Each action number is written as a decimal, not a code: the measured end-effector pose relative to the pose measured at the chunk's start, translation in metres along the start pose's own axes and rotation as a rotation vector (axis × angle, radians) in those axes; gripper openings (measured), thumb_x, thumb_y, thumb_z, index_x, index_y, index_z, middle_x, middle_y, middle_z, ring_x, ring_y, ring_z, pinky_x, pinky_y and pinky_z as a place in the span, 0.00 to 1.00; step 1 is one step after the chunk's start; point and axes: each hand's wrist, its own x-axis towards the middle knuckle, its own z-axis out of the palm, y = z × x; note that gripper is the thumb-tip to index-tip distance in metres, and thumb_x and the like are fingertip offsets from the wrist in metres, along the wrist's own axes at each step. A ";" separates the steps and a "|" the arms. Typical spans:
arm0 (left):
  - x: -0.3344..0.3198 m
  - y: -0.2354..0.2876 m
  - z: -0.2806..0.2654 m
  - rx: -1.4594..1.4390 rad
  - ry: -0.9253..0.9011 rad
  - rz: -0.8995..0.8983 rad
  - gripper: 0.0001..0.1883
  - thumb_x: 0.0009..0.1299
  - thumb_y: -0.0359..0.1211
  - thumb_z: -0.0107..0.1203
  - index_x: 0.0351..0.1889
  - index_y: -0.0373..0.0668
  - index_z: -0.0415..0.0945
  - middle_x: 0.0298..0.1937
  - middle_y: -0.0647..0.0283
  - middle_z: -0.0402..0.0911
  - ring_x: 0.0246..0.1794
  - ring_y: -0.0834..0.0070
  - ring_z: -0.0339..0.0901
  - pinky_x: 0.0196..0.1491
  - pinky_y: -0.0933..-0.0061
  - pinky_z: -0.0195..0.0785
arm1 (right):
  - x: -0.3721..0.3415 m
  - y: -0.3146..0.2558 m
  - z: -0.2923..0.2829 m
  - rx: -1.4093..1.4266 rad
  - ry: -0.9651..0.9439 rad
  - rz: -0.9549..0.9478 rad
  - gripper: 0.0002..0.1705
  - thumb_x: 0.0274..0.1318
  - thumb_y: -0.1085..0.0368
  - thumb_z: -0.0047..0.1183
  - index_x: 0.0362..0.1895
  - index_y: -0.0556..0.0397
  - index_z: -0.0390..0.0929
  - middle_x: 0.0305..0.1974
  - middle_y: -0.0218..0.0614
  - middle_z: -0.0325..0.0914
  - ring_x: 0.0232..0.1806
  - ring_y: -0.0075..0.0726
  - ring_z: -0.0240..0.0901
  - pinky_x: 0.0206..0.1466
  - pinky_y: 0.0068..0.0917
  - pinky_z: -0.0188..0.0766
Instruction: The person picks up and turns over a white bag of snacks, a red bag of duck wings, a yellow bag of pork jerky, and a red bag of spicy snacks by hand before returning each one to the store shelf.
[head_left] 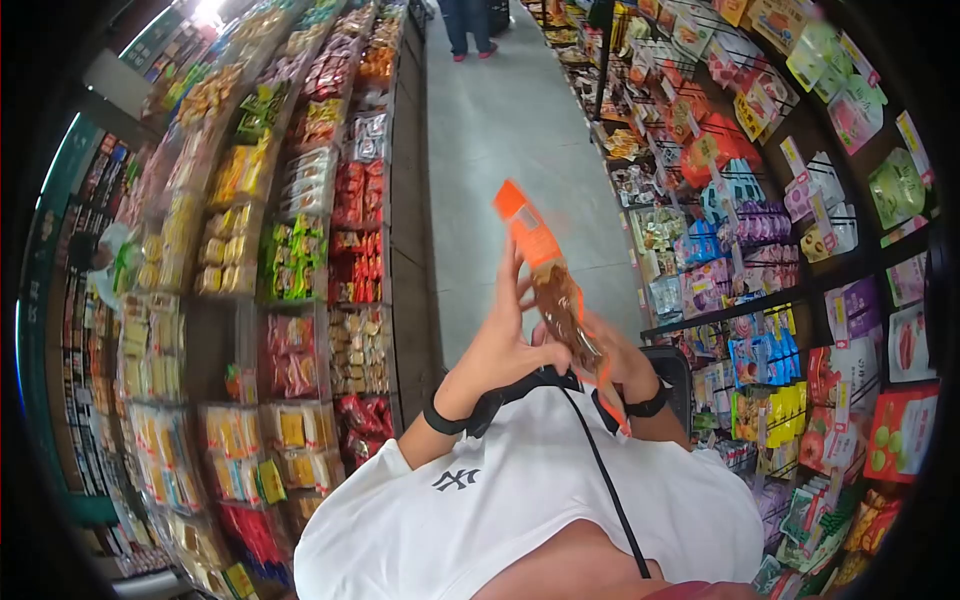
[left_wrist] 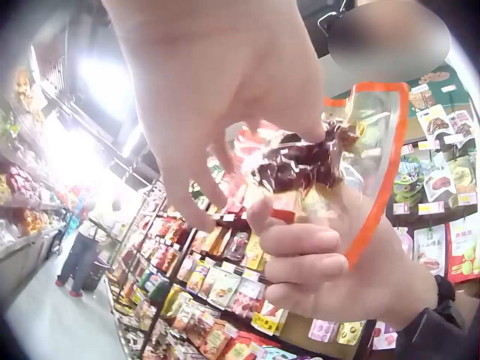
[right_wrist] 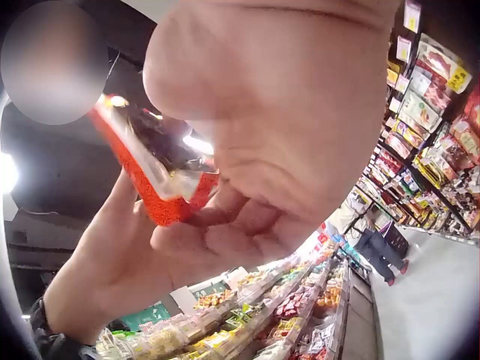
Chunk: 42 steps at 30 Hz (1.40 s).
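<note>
Both hands hold a long snack packet [head_left: 570,310] in front of the chest. It has an orange end and edges and a clear window with dark brown, shiny food inside. In the head view my left hand [head_left: 505,345] is on the packet's left side, with the thumb across its middle and the fingers along its edge. My right hand [head_left: 622,355] is partly hidden behind the packet. The left wrist view shows the right hand's curled fingers [left_wrist: 304,255] gripping it from below. The packet's orange end slants away from the body, slightly blurred.
Tiered shelves of bagged snacks [head_left: 300,250] line the left side. Hanging packets [head_left: 760,220] on dark racks fill the right. A grey-floored aisle [head_left: 500,130] runs between them, where a person [head_left: 466,28] stands at the far end. A black cable [head_left: 605,470] hangs down the white shirt [head_left: 500,480].
</note>
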 end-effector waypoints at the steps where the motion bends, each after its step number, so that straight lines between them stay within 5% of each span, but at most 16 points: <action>1: 0.011 -0.005 0.000 -0.063 -0.030 -0.020 0.78 0.55 0.48 0.81 0.85 0.52 0.19 0.83 0.47 0.52 0.79 0.51 0.62 0.74 0.51 0.63 | 0.005 0.000 -0.003 0.055 -0.022 -0.042 0.28 0.74 0.44 0.46 0.58 0.57 0.75 0.40 0.30 0.79 0.41 0.22 0.75 0.45 0.23 0.71; 3: 0.029 -0.011 0.001 -0.193 -0.082 -0.061 0.79 0.54 0.49 0.82 0.84 0.48 0.19 0.83 0.44 0.50 0.78 0.52 0.64 0.74 0.48 0.63 | 0.013 0.001 -0.010 0.234 -0.013 -0.060 0.29 0.72 0.43 0.49 0.59 0.56 0.75 0.41 0.32 0.80 0.41 0.25 0.77 0.43 0.24 0.74; 5: 0.047 -0.010 -0.003 -0.285 -0.004 -0.050 0.76 0.54 0.37 0.83 0.85 0.48 0.23 0.80 0.45 0.56 0.75 0.55 0.67 0.70 0.53 0.70 | 0.022 0.003 -0.019 0.487 0.061 -0.031 0.32 0.72 0.43 0.52 0.63 0.57 0.73 0.47 0.37 0.81 0.46 0.31 0.81 0.46 0.28 0.78; 7: 0.069 -0.002 -0.011 -0.223 0.104 -0.012 0.76 0.53 0.31 0.83 0.85 0.48 0.25 0.78 0.46 0.60 0.74 0.58 0.70 0.68 0.56 0.74 | 0.035 -0.035 -0.008 0.786 0.287 0.008 0.33 0.73 0.45 0.52 0.67 0.59 0.70 0.55 0.43 0.81 0.53 0.37 0.82 0.51 0.32 0.81; 11: 0.097 -0.009 -0.035 -0.340 0.215 -0.136 0.73 0.51 0.23 0.81 0.85 0.47 0.31 0.71 0.50 0.71 0.70 0.62 0.75 0.70 0.57 0.73 | 0.068 0.000 -0.067 0.386 0.440 -0.073 0.35 0.74 0.46 0.49 0.70 0.63 0.67 0.63 0.48 0.77 0.60 0.43 0.80 0.58 0.37 0.80; 15: 0.119 -0.029 -0.071 -0.276 0.232 -0.070 0.71 0.53 0.22 0.79 0.85 0.46 0.31 0.70 0.49 0.73 0.68 0.63 0.76 0.69 0.58 0.74 | 0.085 0.011 -0.108 0.073 0.481 -0.196 0.37 0.76 0.45 0.45 0.70 0.67 0.67 0.65 0.49 0.77 0.61 0.45 0.80 0.62 0.39 0.78; 16: 0.126 -0.034 -0.080 -0.272 0.243 -0.048 0.72 0.53 0.22 0.80 0.85 0.46 0.31 0.69 0.50 0.74 0.67 0.64 0.77 0.69 0.60 0.74 | 0.096 0.006 -0.102 0.210 0.544 -0.184 0.39 0.76 0.42 0.42 0.70 0.67 0.67 0.63 0.47 0.78 0.61 0.41 0.80 0.63 0.38 0.76; 19: 0.143 -0.042 -0.117 -0.203 0.242 -0.033 0.71 0.53 0.22 0.80 0.85 0.46 0.31 0.67 0.51 0.76 0.66 0.65 0.78 0.68 0.61 0.74 | 0.136 -0.010 -0.108 -0.051 0.315 -0.291 0.32 0.76 0.50 0.48 0.69 0.65 0.69 0.60 0.43 0.81 0.60 0.35 0.79 0.62 0.35 0.76; 22: 0.158 -0.043 -0.158 -0.204 0.236 -0.054 0.69 0.55 0.22 0.79 0.85 0.43 0.35 0.66 0.52 0.76 0.66 0.66 0.77 0.68 0.63 0.73 | 0.184 -0.029 -0.087 -0.297 0.430 -0.183 0.26 0.73 0.61 0.55 0.68 0.63 0.70 0.58 0.41 0.82 0.58 0.29 0.79 0.60 0.31 0.77; 25: 0.170 -0.047 -0.199 -0.178 0.246 -0.026 0.62 0.59 0.24 0.77 0.85 0.39 0.41 0.67 0.51 0.76 0.66 0.67 0.78 0.66 0.65 0.73 | 0.239 -0.046 -0.070 -0.142 0.456 -0.176 0.23 0.70 0.70 0.56 0.66 0.62 0.72 0.56 0.40 0.83 0.55 0.27 0.80 0.58 0.28 0.78; 30: 0.182 -0.067 -0.258 -0.149 0.300 -0.012 0.54 0.67 0.26 0.71 0.84 0.38 0.43 0.66 0.48 0.78 0.63 0.65 0.81 0.63 0.65 0.76 | 0.308 -0.041 -0.069 -0.224 0.419 -0.204 0.22 0.70 0.69 0.57 0.65 0.62 0.73 0.56 0.39 0.83 0.53 0.26 0.81 0.57 0.27 0.78; 33: 0.192 -0.070 -0.283 -0.230 0.292 -0.095 0.53 0.66 0.22 0.69 0.84 0.37 0.44 0.73 0.49 0.71 0.69 0.67 0.74 0.71 0.65 0.68 | 0.336 -0.043 -0.064 -0.243 0.444 -0.177 0.21 0.70 0.69 0.58 0.64 0.62 0.75 0.55 0.38 0.84 0.52 0.25 0.81 0.57 0.27 0.78; 39: 0.220 -0.088 -0.309 -0.247 0.277 -0.139 0.51 0.67 0.22 0.68 0.83 0.38 0.46 0.69 0.50 0.76 0.68 0.69 0.76 0.70 0.65 0.68 | 0.370 -0.046 -0.074 -0.266 0.502 -0.137 0.18 0.68 0.68 0.60 0.58 0.63 0.79 0.50 0.36 0.86 0.50 0.23 0.80 0.56 0.26 0.76; 42: 0.241 -0.102 -0.317 -0.187 0.275 -0.092 0.50 0.68 0.25 0.69 0.83 0.38 0.46 0.63 0.50 0.80 0.61 0.68 0.82 0.62 0.68 0.76 | 0.385 -0.043 -0.091 -0.251 0.523 -0.118 0.17 0.67 0.68 0.61 0.56 0.63 0.80 0.49 0.35 0.86 0.49 0.22 0.80 0.55 0.26 0.76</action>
